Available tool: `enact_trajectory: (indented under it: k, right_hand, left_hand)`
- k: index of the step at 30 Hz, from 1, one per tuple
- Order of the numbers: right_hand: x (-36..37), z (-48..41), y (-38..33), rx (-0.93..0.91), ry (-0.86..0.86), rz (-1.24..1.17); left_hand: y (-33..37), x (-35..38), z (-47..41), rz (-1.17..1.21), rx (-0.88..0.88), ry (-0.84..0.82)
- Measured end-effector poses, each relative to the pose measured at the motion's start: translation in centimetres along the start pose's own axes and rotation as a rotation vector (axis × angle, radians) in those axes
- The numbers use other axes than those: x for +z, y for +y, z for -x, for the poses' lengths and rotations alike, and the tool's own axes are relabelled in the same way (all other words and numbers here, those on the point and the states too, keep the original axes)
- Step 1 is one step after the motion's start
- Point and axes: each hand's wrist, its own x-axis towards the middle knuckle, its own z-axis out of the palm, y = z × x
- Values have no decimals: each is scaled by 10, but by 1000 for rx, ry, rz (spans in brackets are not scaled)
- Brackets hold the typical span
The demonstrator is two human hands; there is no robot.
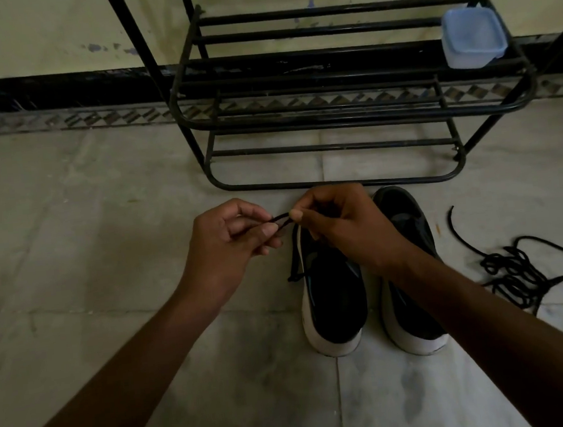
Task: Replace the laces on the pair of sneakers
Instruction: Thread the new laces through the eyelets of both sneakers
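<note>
left hand (pixel 227 239) pinches lace (pixel 282 220) | right hand (pixel 339 221) pinches same lace above left sneaker (pixel 333 298) | both forearms reach forward over floor (pixel 103 230)

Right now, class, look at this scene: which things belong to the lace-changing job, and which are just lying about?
Belongs to the job: left hand and right hand, both pinching a lace; sneaker on the left; sneaker on the right; loose laces on the floor.

Just lying about: shoe rack; plastic tub on its shelf.
</note>
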Motion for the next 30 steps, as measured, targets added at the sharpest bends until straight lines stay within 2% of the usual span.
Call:
enact_trajectory:
  k: [9,17,30]
  right_hand:
    - [1,0,0,45,46,-59]
    - [9,-1,1,113,98,-148]
    - [1,0,6,35,85,57]
  left_hand:
    - [-8,1,-1,-54,63,86]
    - [-8,6,1,-161,205,107]
    - [-9,14,2,-200,280,128]
